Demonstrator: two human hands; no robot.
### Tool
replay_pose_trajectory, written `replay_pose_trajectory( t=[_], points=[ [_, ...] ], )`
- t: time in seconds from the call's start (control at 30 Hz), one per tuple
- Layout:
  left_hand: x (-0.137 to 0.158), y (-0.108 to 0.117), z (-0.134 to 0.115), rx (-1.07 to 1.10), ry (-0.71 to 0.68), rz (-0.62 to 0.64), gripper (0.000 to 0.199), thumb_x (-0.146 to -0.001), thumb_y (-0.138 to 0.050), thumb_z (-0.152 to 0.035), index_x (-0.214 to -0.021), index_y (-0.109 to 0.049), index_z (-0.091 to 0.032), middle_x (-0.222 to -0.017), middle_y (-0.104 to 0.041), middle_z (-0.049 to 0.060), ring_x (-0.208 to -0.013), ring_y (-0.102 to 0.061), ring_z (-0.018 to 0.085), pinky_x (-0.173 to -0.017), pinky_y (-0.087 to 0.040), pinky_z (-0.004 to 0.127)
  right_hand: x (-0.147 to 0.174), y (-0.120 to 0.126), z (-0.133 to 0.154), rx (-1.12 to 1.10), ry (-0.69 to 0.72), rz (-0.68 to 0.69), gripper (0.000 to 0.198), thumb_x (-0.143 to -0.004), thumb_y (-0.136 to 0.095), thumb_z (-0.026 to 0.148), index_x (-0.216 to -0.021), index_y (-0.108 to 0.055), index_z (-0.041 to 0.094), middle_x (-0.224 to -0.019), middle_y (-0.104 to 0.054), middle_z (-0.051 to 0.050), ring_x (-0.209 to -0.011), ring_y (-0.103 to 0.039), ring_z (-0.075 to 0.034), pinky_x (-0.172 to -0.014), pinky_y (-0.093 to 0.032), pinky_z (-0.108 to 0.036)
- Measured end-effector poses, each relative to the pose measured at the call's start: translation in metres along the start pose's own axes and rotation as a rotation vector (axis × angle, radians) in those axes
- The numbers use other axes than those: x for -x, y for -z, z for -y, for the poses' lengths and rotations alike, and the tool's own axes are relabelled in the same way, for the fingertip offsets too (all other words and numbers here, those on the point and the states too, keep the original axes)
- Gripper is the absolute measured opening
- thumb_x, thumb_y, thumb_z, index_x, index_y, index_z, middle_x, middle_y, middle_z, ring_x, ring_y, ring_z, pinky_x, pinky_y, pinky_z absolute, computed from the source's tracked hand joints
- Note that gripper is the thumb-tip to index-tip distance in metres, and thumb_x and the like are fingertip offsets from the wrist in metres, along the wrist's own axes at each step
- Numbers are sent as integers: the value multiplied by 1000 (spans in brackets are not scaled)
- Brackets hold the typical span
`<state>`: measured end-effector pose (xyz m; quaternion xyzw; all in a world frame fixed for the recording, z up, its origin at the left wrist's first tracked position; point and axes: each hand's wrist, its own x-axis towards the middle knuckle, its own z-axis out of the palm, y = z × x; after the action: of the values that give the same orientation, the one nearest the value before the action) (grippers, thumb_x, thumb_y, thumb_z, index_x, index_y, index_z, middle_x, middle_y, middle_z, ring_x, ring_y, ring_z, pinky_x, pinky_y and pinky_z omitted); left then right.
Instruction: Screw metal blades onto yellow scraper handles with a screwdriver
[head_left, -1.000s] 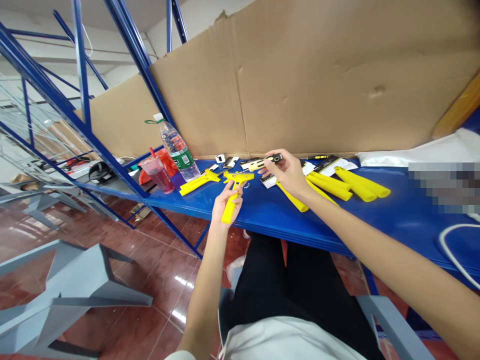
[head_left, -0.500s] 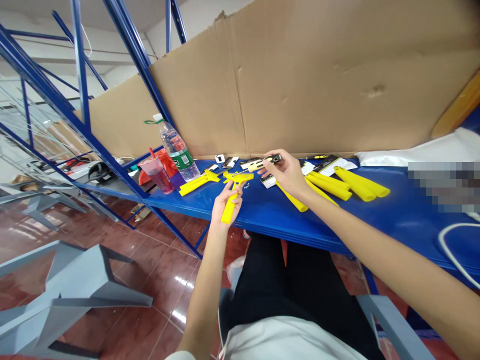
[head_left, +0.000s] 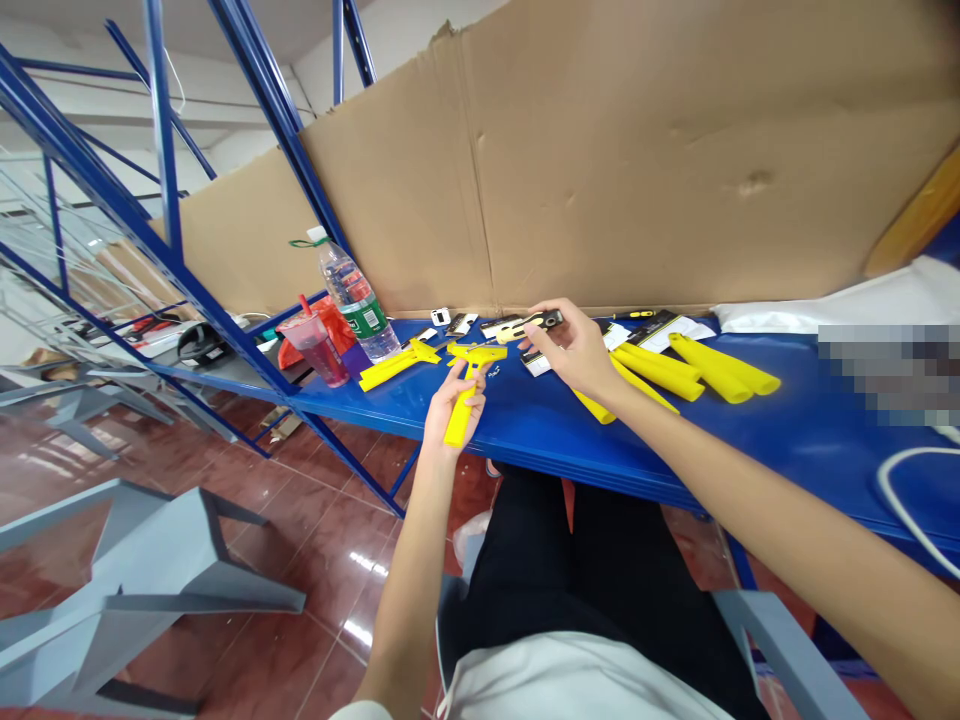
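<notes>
1. Head view: the left hand [head_left: 452, 403] has its fingers clamped around the handle of a yellow T-shaped tool [head_left: 457, 428], held tilted over the near edge of the blue table [head_left: 750, 450].
2. The right hand [head_left: 574, 348] grips a yellow-and-black screwdriver [head_left: 516, 329], fingers closed on its dark end; its thin shaft points across the tool's head. Whether the tip is seated, I cannot tell.
3. Slipping looks the likeliest trouble: a sideways push with the tool braced only by fingers could skid the tip off the head, perhaps towards the left hand.
4. Tiny loose bits [head_left: 493, 371], perhaps screws, lie near the tool; a brushing wrist could scatter them across the slick painted top.
5. Smooth, plastic-looking yellow handles [head_left: 724, 370], long and tapering, might roll if nudged.
6. Flat, glossy-looking cards [head_left: 679, 330] lie behind them, before creased, matte cardboard [head_left: 637, 150].
</notes>
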<state>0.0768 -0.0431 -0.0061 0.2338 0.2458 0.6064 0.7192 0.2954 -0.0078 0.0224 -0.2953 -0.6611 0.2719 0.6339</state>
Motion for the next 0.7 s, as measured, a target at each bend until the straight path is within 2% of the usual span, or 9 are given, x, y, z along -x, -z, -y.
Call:
replay_pose_trajectory(
  t=[0.27, 0.5, 0.7],
  points=[
    [1, -3, 2, 8, -31, -6, 74, -78, -61, 8, -142, -54, -28, -145, -65, 15, -91, -73, 9, -52, -41, 11, 1, 2, 1, 63, 54, -34, 42, -97, -78, 68, -117, -68, 31, -101, -80, -4, -85, -82, -29, -80, -67, -48],
    [-2, -1, 3, -55, -56, -4, 89, -71, -68, 6, -151, -52, -31, -146, -67, 15, -89, -73, 11, -53, -41, 12, 1, 3, 1, 67, 66, -43, 42, -98, -77, 67, -117, -67, 31, -97, -79, -3, -85, -83, -29, -80, -67, -47],
    [-7, 5, 7, -146, -123, 6, 89, -67, -77, 3, -148, -55, -28, -130, -74, 14, -92, -75, 15, -55, -40, 16, 0, 3, 2, 82, 64, -54, 39, -98, -77, 65, -115, -67, 31, -97, -78, -3, -82, -82, -28, -76, -66, -45]
  ],
)
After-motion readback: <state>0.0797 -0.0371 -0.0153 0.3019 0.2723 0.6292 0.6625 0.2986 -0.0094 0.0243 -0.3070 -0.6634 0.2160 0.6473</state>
